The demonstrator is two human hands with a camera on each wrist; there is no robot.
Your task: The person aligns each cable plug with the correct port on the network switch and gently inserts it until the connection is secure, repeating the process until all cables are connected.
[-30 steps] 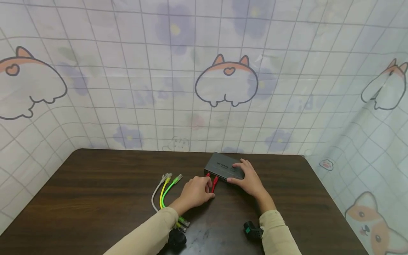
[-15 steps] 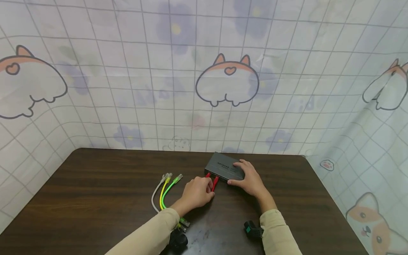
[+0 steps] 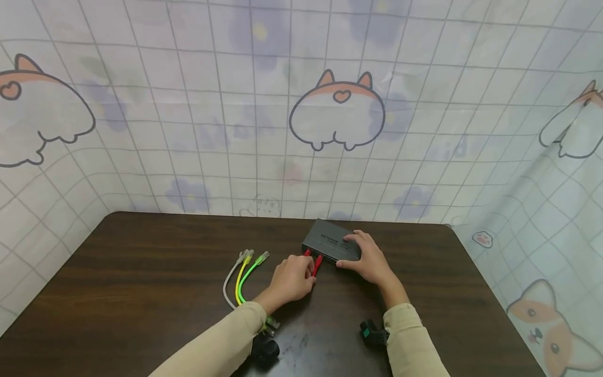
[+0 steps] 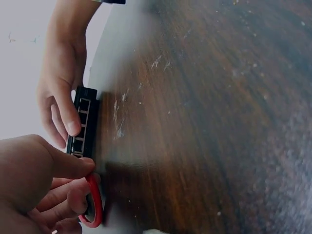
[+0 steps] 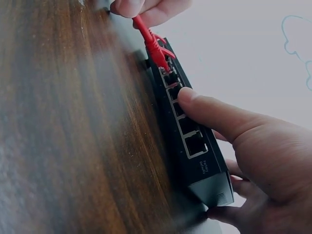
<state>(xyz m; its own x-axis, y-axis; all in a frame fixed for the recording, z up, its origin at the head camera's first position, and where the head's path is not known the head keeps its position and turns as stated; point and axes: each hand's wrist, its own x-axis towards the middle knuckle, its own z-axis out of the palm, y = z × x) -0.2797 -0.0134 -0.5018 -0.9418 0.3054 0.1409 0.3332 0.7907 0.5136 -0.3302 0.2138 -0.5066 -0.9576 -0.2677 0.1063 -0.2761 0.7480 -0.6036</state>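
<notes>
A dark grey network switch (image 3: 325, 236) lies on the table, with its row of ports toward me. My right hand (image 3: 369, 262) grips its right end, the thumb on the port side in the right wrist view and the fingers round the casing (image 5: 209, 187). My left hand (image 3: 291, 277) pinches a short red network cable (image 5: 156, 52) between thumb and fingers. One red plug sits at a port. A second red plug (image 3: 307, 252) shows at the switch's left side in the head view. The cable bends in a loop (image 4: 99, 204) below my left fingers. Several ports have nothing in them.
Grey (image 3: 229, 280), yellow (image 3: 238, 283) and green (image 3: 249, 274) network cables lie left of my left hand, partly hidden under that forearm. The dark wooden table (image 3: 141, 272) ends at a patterned cloth wall (image 3: 264, 173) behind the switch.
The head view has tilted down slightly, so everything appears a little higher. Both hands keep their holds on the cable and the switch, with hardly any movement.
</notes>
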